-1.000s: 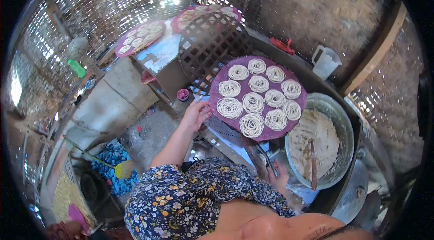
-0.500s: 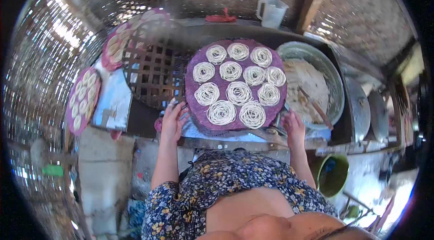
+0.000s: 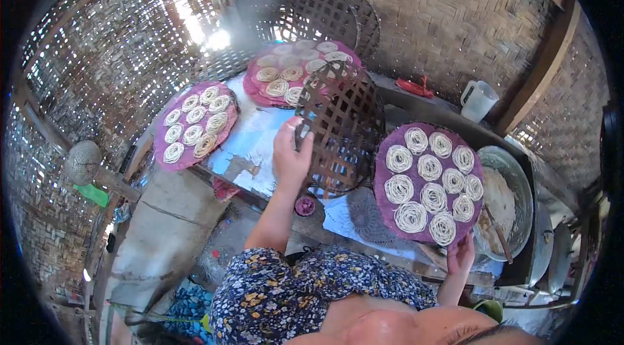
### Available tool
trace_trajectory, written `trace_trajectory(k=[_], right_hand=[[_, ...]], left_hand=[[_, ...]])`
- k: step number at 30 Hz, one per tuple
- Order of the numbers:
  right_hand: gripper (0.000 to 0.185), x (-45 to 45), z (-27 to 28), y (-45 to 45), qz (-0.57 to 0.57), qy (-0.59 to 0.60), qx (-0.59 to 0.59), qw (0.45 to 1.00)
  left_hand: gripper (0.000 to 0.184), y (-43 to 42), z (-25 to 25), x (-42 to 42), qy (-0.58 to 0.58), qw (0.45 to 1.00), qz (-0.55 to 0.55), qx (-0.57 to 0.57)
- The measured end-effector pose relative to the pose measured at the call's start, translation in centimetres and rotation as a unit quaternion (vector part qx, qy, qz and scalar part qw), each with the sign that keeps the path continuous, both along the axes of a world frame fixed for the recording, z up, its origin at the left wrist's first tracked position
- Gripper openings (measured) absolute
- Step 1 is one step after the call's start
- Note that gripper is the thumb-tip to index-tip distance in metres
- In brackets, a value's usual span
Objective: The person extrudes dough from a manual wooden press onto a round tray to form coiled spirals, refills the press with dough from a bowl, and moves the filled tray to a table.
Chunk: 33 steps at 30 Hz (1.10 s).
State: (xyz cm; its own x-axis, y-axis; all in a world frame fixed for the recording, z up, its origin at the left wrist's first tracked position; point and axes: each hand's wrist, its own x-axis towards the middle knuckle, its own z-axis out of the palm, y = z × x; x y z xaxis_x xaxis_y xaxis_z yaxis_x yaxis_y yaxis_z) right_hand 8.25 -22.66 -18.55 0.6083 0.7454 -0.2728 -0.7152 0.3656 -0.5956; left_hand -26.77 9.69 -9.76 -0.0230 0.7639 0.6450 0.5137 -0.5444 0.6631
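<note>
My left hand (image 3: 290, 158) grips the left rim of a dark, open-weave bamboo basket (image 3: 344, 127), its fingers and thumb at the edge. The basket looks tilted, and steam blurs the area behind it. With my right hand (image 3: 460, 256) I hold the near edge of a round tray (image 3: 390, 205) covered in purple cloth; fingers under it are partly hidden. Several pale coiled noodle nests (image 3: 433, 197) lie spread over that cloth. The tray sits just right of the basket.
Two more purple-covered trays with noodle nests stand at the left (image 3: 227, 130) and back (image 3: 257, 88). A metal basin (image 3: 523, 179) of pale dough with a stick is on the right. A plastic jug (image 3: 480, 101) and red bag (image 3: 415, 87) sit along the back edge.
My view has turned left. My left hand has moved from beside the tray to the basket's rim, and the basket now stands tilted. My right hand stays at the tray's near edge.
</note>
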Motion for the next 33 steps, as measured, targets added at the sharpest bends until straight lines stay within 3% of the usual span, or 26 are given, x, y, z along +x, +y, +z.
trace_trajectory(k=[2,5,10,20,26,31,32,33], right_hand=[[0.030,0.3,0.6,0.4,0.011,-0.005,0.004,1.000],[0.036,0.8,0.1,0.8,0.057,-0.030,0.041,0.997],[0.043,1.0,-0.1,0.7,0.052,-0.008,0.074,0.996],[0.045,3.6,-4.2,-0.3,0.086,-0.037,0.047,0.994],[0.040,1.8,-1.0,1.0,0.106,0.013,0.124,0.987],[0.046,2.2,-1.1,0.2,0.066,0.060,0.060,0.994],[0.049,2.0,-0.6,0.1,0.102,0.011,0.095,0.990],[0.052,3.5,-3.9,-1.0,0.096,-0.099,0.020,0.990]], left_hand=[[0.042,1.1,-0.5,-0.9,-0.215,0.956,-0.056,-0.192],[0.046,1.8,-2.4,-2.3,-0.290,0.930,-0.063,-0.215],[0.044,1.1,-2.6,-3.7,-0.344,0.889,-0.084,-0.291],[0.039,-1.5,-2.3,-5.4,-0.378,0.880,-0.038,-0.285],[0.029,-3.6,-1.9,-7.5,-0.415,0.866,-0.014,-0.279],[0.030,-6.1,-0.5,-7.0,-0.427,0.852,-0.026,-0.302],[0.031,-6.4,-0.4,-7.0,-0.430,0.851,-0.033,-0.298],[0.031,-6.3,-0.6,-7.2,-0.433,0.847,-0.037,-0.305]])
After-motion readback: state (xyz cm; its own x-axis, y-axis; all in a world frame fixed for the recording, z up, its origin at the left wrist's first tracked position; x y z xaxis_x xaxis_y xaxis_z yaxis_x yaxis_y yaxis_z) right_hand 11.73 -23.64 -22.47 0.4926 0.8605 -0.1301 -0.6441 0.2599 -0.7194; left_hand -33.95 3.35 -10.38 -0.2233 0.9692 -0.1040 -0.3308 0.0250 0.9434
